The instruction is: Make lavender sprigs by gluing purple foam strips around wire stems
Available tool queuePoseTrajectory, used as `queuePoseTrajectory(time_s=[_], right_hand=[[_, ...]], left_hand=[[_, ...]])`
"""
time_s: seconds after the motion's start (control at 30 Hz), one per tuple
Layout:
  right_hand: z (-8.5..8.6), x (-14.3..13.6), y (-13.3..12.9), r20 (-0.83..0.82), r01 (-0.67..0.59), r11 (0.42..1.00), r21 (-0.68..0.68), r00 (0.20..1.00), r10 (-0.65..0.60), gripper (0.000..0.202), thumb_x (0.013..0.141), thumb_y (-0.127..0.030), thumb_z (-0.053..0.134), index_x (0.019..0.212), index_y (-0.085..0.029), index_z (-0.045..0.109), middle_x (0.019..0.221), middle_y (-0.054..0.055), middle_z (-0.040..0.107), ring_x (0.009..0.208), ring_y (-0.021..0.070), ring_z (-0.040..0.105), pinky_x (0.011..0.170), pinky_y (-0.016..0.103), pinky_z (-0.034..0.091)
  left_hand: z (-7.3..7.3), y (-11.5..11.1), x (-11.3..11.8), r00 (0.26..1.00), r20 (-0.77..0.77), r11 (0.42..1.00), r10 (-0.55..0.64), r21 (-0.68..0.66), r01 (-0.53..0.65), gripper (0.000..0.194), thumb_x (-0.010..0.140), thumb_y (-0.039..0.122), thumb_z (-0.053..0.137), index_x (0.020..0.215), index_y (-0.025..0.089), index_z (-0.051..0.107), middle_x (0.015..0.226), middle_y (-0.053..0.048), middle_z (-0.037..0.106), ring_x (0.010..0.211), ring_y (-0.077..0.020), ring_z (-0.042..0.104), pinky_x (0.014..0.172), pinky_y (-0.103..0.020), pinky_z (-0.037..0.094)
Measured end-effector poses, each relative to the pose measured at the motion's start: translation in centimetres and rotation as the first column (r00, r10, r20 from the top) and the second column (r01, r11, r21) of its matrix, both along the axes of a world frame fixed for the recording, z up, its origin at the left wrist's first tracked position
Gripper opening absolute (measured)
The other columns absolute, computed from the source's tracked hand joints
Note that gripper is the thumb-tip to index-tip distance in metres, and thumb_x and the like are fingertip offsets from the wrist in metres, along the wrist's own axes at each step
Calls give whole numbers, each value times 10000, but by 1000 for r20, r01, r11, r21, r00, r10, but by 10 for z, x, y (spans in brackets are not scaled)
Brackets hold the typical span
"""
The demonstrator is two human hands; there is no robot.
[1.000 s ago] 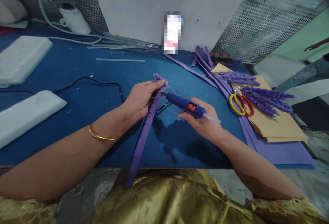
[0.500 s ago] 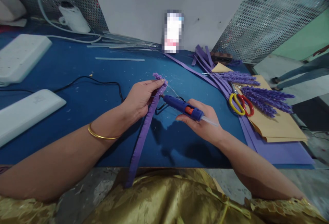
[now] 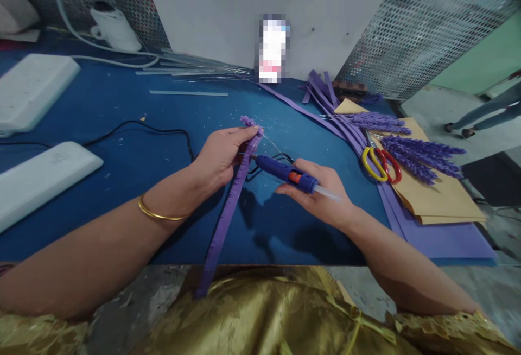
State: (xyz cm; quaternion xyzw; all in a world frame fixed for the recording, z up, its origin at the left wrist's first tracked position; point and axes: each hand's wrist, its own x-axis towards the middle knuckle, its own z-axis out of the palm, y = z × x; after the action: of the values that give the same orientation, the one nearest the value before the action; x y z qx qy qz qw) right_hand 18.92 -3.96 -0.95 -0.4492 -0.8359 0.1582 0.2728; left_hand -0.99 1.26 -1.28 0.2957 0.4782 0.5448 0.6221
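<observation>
My left hand [image 3: 222,151] pinches the upper end of a fringed purple paper strip [image 3: 228,208], where a small curled purple tuft [image 3: 246,121] sticks out past the thumb. The strip hangs down over the table's front edge to my lap. A thin wire [image 3: 272,143] slants from the tuft toward the lower right. In my right hand [image 3: 325,192] is a blue glue gun [image 3: 280,171], a clear glue stick [image 3: 328,194] jutting from its back. Its nozzle meets the edge of the strip just below my left fingers; whether it touches I cannot tell.
Red-and-yellow-handled scissors [image 3: 382,165] and purple flower sprigs [image 3: 421,154] lie on brown paper [image 3: 443,203] at right, near loose purple strips [image 3: 325,94]. A phone [image 3: 272,48] leans at the back. Glue sticks [image 3: 189,93], white power strips [image 3: 44,184] and a black cord [image 3: 138,122] lie leftward.
The glue gun's nozzle has moved slightly down and left along the strip. Both hands keep their hold. In the background, a person's legs have shifted.
</observation>
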Motion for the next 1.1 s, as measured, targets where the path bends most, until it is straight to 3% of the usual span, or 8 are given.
queuePoseTrajectory(time_s=[0.2,0.5,0.63,0.77,0.87,0.97,1.03,1.1], right_hand=[[2,2,0,8,9,1000,-22,1000,-9,440,860,-599,643,720,-227,454,636,-28,487,550,126,423,545,251,303],[9,9,1,-104,45,994,-95,993,-55,424,833,-539,701,698,-221,455,627,-24,498,564,126,423,543,265,317],[8,13,4,-257,45,986,-163,963,-86,403,805,-567,728,728,-222,533,653,-5,548,572,139,461,546,284,369],[9,16,13,-477,36,956,-292,861,-178,459,831,-663,641,771,-208,622,743,35,655,489,120,480,472,288,388],[4,21,27,-579,49,876,-480,733,-358,502,862,-694,570,803,-202,650,787,40,691,456,95,471,446,266,418],[-6,28,45,-599,-14,724,-690,573,-559,516,845,-704,585,828,-194,652,789,32,688,454,74,448,441,233,454],[-13,32,55,-580,-85,638,-766,521,-627,489,856,-668,606,846,-181,653,753,18,658,451,63,438,417,204,441],[-17,35,62,-572,-130,592,-795,482,-663,450,880,-617,614,845,-170,655,699,2,621,439,56,425,396,185,428]], left_hand=[[-1,0,0,1000,-7,1000,3,-15,-3,140,644,222,846,680,146,734,671,-16,666,600,-111,539,585,-246,431],[1,1,-1,1000,-14,1000,-2,-29,1,192,591,243,885,675,161,733,662,-13,671,602,-115,552,605,-259,457],[0,1,0,1000,27,999,-2,-52,3,175,600,221,873,675,151,730,663,-22,680,605,-122,570,618,-265,483],[-1,1,0,997,74,995,-26,-96,33,133,636,197,843,699,142,738,736,-53,716,664,-141,614,687,-278,520],[-3,2,0,999,45,995,-24,-100,28,152,619,210,861,691,151,740,734,-48,715,654,-134,607,660,-265,511],[-4,1,0,1000,15,996,-21,-87,23,199,579,239,892,680,165,737,724,-45,717,637,-131,601,614,-258,493],[-4,0,0,1000,10,996,-18,-88,19,208,567,243,897,680,166,740,713,-41,716,627,-123,594,586,-245,475],[-4,-1,1,1000,10,995,-25,-99,25,210,566,240,898,690,161,749,709,-40,717,622,-115,587,567,-230,459]])
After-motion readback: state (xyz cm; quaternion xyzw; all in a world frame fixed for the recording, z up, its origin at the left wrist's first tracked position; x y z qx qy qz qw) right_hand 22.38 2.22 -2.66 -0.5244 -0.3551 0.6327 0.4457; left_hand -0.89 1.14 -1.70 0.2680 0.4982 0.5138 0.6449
